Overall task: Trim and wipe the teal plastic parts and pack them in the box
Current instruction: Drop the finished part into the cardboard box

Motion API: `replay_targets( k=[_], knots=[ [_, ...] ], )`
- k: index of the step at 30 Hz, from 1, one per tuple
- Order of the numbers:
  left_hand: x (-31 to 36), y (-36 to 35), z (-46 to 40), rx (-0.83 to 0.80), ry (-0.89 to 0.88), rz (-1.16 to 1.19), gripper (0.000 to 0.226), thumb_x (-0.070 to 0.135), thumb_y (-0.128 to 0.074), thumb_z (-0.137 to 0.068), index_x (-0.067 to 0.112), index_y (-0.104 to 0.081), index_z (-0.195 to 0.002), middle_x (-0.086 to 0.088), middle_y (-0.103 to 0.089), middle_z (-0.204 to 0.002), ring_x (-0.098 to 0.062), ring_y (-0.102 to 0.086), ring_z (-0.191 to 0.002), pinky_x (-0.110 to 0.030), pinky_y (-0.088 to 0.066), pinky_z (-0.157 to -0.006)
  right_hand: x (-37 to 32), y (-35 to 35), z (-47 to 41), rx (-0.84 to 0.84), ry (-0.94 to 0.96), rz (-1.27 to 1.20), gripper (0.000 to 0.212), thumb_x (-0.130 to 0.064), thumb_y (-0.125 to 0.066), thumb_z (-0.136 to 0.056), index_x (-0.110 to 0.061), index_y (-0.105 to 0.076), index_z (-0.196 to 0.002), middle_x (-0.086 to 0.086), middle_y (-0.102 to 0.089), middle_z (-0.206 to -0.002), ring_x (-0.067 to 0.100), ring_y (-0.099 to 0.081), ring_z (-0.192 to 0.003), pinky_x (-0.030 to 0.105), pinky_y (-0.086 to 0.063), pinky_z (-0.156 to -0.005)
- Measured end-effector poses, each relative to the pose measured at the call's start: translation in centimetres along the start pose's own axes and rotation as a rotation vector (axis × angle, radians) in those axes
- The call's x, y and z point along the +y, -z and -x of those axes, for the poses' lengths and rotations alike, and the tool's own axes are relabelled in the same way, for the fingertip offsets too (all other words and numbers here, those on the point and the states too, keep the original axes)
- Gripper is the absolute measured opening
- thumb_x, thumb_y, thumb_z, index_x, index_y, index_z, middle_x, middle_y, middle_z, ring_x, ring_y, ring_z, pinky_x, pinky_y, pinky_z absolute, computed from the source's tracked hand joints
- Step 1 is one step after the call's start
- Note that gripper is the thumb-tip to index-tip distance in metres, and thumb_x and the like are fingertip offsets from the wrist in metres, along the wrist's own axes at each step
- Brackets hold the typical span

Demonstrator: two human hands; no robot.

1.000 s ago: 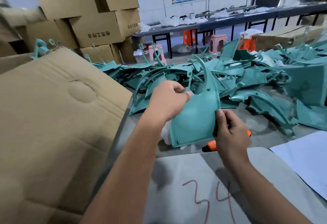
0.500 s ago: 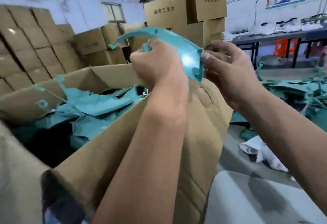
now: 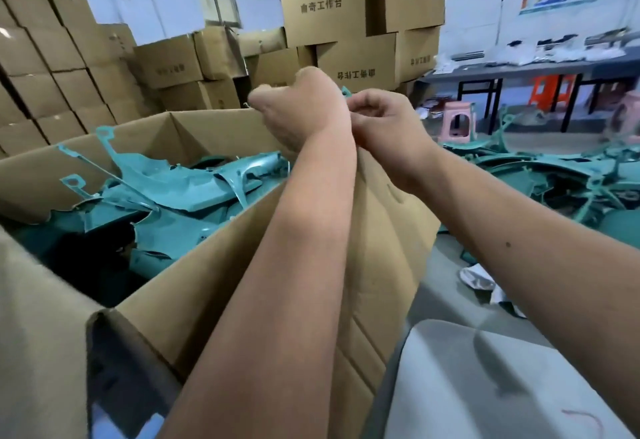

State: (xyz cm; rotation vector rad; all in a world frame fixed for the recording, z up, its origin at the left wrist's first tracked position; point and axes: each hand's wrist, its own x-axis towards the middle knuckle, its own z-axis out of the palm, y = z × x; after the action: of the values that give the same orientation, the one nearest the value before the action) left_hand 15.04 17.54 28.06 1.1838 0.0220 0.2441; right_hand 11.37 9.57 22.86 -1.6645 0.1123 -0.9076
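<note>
Peeking out between the two hands, a teal part (image 3: 346,92) sat above the open box (image 3: 207,230) of teal parts (image 3: 180,189). The left hand (image 3: 304,109) and right hand (image 3: 384,126) were curled; their grip was hidden. More parts (image 3: 554,175) littered the table (image 3: 450,265), with stacked cartons (image 3: 346,33) behind.
</note>
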Motion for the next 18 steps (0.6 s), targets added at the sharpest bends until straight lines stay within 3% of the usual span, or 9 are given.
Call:
replay_targets(
  k=[2,5,7,9,11,13,15,18],
  knots=[
    [-1.7,-0.9,3.1,-0.106,-0.322,-0.085,0.025,0.007,-0.054,-0.089,0.012,-0.054,-0.114,0.007,-0.056,-0.096,-0.013,-0.053,-0.085,-0.021,-0.034,-0.068,0.6,1.0,1.7,0.109,0.022,-0.001,0.012,0.002,-0.069,-0.092,-0.002,-0.072,-0.103,0.008,-0.075,-0.092,0.011,-0.067,-0.079,0.025,-0.054,-0.068],
    [-6.3,-1.6,7.7,-0.406,-0.536,-0.139,0.018,0.006,-0.058,-0.086,0.021,-0.052,-0.095,0.016,-0.055,-0.081,-0.009,-0.059,-0.079,-0.018,-0.042,-0.069,3.5,4.5,5.5,0.283,-0.001,0.043,0.013,0.002,-0.065,-0.090,0.004,-0.070,-0.101,0.014,-0.074,-0.091,0.014,-0.059,-0.082,0.035,-0.050,-0.070],
    [-10.7,-1.9,10.3,-0.579,-0.505,-0.271,0.019,0.007,-0.062,-0.084,0.024,-0.053,-0.087,0.015,-0.057,-0.077,-0.011,-0.060,-0.077,-0.020,-0.044,-0.070,6.7,7.8,8.5,0.363,-0.094,0.138,0.009,0.003,-0.063,-0.088,0.004,-0.070,-0.095,0.013,-0.071,-0.084,0.013,-0.056,-0.079,0.036,-0.048,-0.070],
    [-15.4,-2.5,12.3,-0.704,-0.358,-0.448,0.016,0.008,-0.061,-0.082,0.024,-0.058,-0.083,0.012,-0.061,-0.078,-0.017,-0.061,-0.083,-0.027,-0.043,-0.072,9.9,11.4,11.7,0.469,-0.215,0.254,0.011,0.002,-0.062,-0.087,-0.006,-0.069,-0.087,0.009,-0.071,-0.078,0.018,-0.064,-0.070,0.040,-0.054,-0.067],
    [-19.5,-3.1,13.6,-0.779,-0.197,-0.632,0.015,0.010,-0.057,-0.081,0.022,-0.062,-0.087,0.008,-0.064,-0.086,-0.024,-0.062,-0.092,-0.029,-0.042,-0.074,12.0,14.7,14.5,0.565,-0.290,0.306,0.019,0.000,-0.057,-0.090,-0.015,-0.068,-0.087,0.006,-0.074,-0.078,0.028,-0.071,-0.071,0.047,-0.060,-0.068],
    [-22.6,-3.7,14.6,-0.846,-0.162,-0.759,0.020,0.009,-0.055,-0.080,0.020,-0.063,-0.094,0.001,-0.065,-0.098,-0.028,-0.061,-0.098,-0.031,-0.043,-0.075,13.3,17.6,16.6,0.628,-0.312,0.355,0.024,-0.001,-0.054,-0.093,-0.021,-0.065,-0.087,0.001,-0.074,-0.075,0.026,-0.070,-0.067,0.041,-0.057,-0.061],
    [-24.8,-4.6,15.4,-0.920,-0.228,-0.856,0.026,0.008,-0.054,-0.079,0.022,-0.067,-0.097,-0.005,-0.062,-0.114,-0.031,-0.057,-0.108,-0.035,-0.048,-0.088,13.7,20.0,17.8,0.679,-0.319,0.407,0.024,-0.002,-0.055,-0.092,-0.023,-0.064,-0.085,-0.002,-0.074,-0.075,0.024,-0.069,-0.065,0.035,-0.053,-0.058],
    [-27.0,-7.1,16.1,-1.012,-0.400,-1.017,0.034,0.011,-0.060,-0.081,0.030,-0.078,-0.102,-0.006,-0.044,-0.146,-0.031,-0.036,-0.135,-0.042,-0.040,-0.107,14.0,23.4,18.4,0.755,-0.307,0.466,0.022,-0.003,-0.057,-0.089,-0.023,-0.065,-0.083,0.002,-0.073,-0.074,0.025,-0.070,-0.069,0.039,-0.055,-0.061]
  ],
)
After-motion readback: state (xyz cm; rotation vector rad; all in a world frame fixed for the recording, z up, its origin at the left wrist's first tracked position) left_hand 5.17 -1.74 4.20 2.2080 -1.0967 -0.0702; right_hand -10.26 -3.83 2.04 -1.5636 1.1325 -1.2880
